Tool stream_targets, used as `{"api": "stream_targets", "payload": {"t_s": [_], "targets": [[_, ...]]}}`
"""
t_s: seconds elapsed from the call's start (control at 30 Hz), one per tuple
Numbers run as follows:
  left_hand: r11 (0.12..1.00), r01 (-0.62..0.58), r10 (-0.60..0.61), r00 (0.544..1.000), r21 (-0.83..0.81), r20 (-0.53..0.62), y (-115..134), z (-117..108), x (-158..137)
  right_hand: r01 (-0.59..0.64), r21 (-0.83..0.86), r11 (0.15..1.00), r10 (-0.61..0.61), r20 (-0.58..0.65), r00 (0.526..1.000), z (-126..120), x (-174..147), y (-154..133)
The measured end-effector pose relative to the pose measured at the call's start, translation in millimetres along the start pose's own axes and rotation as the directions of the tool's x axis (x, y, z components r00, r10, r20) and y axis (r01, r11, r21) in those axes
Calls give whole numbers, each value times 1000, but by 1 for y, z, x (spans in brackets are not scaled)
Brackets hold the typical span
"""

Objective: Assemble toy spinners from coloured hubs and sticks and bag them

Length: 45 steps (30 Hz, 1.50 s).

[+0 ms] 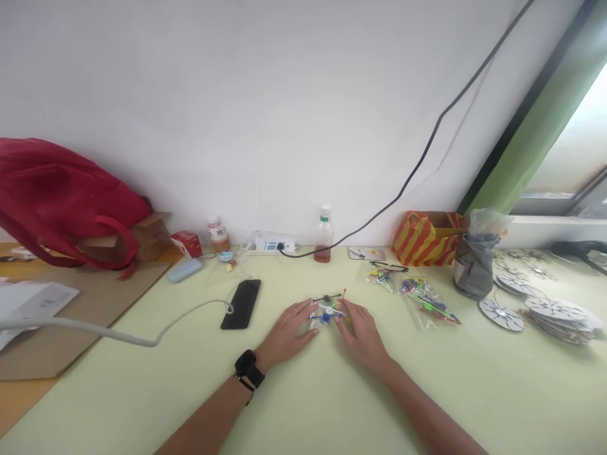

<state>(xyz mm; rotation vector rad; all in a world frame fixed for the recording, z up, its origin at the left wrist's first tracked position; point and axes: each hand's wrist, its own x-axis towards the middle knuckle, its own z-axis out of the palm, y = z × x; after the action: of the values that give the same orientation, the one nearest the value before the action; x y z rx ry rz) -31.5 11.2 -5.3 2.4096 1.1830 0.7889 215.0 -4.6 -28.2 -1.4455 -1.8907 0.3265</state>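
Observation:
A small clear plastic bag (326, 309) of coloured plastic pieces lies flat on the pale green table, between my two hands. Blue, white, black and red parts show in it; their exact kind is too small to tell. My left hand (290, 330) rests at the bag's left edge, fingers stretched out and thumb apart. At the right edge, my right hand (363, 332) touches the bag, with the thumb and forefinger apart. A red arrow-like tip (344, 294) sticks up beside the right fingertips.
Further right lie a bag of coloured pieces (429, 300), a striped bag (429, 239), a grey bag (474, 265) and stacked discs (562, 316). A black phone (241, 304) and cable (190, 311) are left. Behind stand a bottle (323, 237) and power strip (265, 244).

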Motion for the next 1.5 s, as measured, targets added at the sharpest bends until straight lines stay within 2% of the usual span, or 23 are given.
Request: {"api": "stream_targets", "payload": {"t_s": [0.1, 0.2, 0.27, 0.33, 0.4, 0.53, 0.6, 0.73, 0.87, 1.03, 1.17, 1.27, 1.37, 1.43, 1.5], "targets": [[996, 40, -42, 999, -77, -19, -2, 0, 2, -46, 268, 962, 52, -14, 999, -1, 2, -5], [988, 36, -45, 998, -148, -53, -4, -1, 5, -127, 535, 836, 163, -20, 986, 8, 4, -6], [981, 43, -60, 995, -189, -84, -6, -3, 8, -168, 618, 768, 243, -39, 969, 17, 7, -2], [971, 60, -88, 990, -232, -112, -8, -4, 9, -195, 639, 744, 304, -63, 951, 26, 9, 3], [960, 73, -112, 985, -271, -133, -10, -5, 10, -204, 628, 751, 307, -58, 950, 32, 12, 9], [954, 77, -123, 982, -291, -143, -9, -5, 9, -146, 570, 809, 193, -22, 981, 32, 12, 7], [956, 76, -121, 982, -284, -144, -8, -4, 8, -128, 570, 812, 154, 2, 988, 28, 11, 2], [958, 95, -134, 983, -270, -127, -6, -3, 9, -146, 616, 774, 139, 60, 988, 19, 12, -10], [963, 128, -161, 979, -237, -128, -7, -3, 9, -177, 665, 725, 179, 66, 982, 12, 13, -19], [943, 177, -216, 970, -283, -114, -9, 4, 6, -212, 730, 650, 203, 102, 974, 7, 13, -30], [907, 229, -285, 952, -355, -113, -10, 9, 7, -168, 710, 684, 246, -7, 969, -3, 30, -37], [868, 280, -349, 931, -411, -103, -13, 8, 15, -124, 633, 764, 193, -41, 980, -22, 59, -41], [865, 273, -342, 935, -422, -96, -19, 6, 27, -99, 490, 866, 77, 65, 995, -43, 94, -47], [870, 270, -338, 936, -413, -101, -24, 7, 34, -99, 437, 894, 18, 184, 983, -54, 113, -51], [882, 269, -332, 937, -387, -105, -27, 9, 37, -87, 432, 898, -19, 235, 972, -60, 127, -54]]}}
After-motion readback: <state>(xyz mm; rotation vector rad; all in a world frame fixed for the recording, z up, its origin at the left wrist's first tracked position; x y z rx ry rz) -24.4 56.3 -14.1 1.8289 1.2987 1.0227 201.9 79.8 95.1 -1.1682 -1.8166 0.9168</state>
